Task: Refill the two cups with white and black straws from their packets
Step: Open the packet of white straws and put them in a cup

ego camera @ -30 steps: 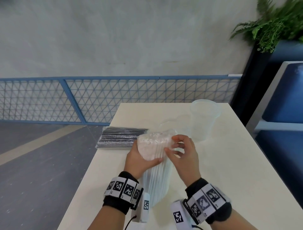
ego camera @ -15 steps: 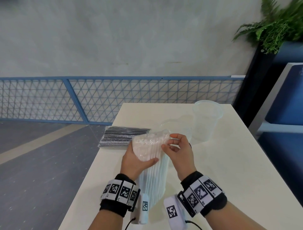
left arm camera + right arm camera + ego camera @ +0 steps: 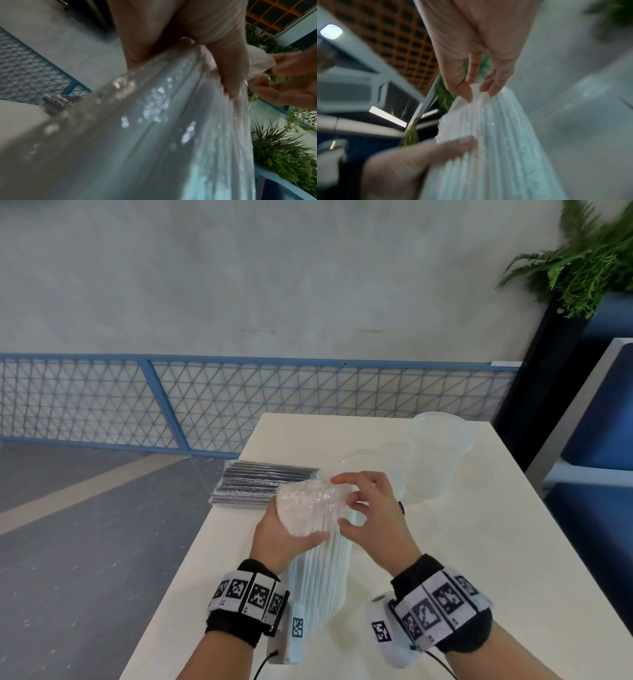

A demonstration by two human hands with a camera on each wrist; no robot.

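White-straw packet [image 3: 318, 559] stands upright on worktop [image 3: 479, 542]. Left grip [image 3: 277, 539] wraps its upper part; right grip [image 3: 371, 518] pinches the crinkly film at the top. Risk: film tearing suddenly, smooth tubes spilling. Two clear tapered cups [image 3: 438, 453] beyond right grip; black-straw packet [image 3: 263, 482] beyond left, flat.

The packet of white straws [image 3: 318, 559] stands upright on the bench, its clear wrap crumpled at the top. The packet of black straws [image 3: 263, 482] lies flat near the left edge. Two clear cups [image 3: 440, 453] (both empty) stand upright behind, close together.
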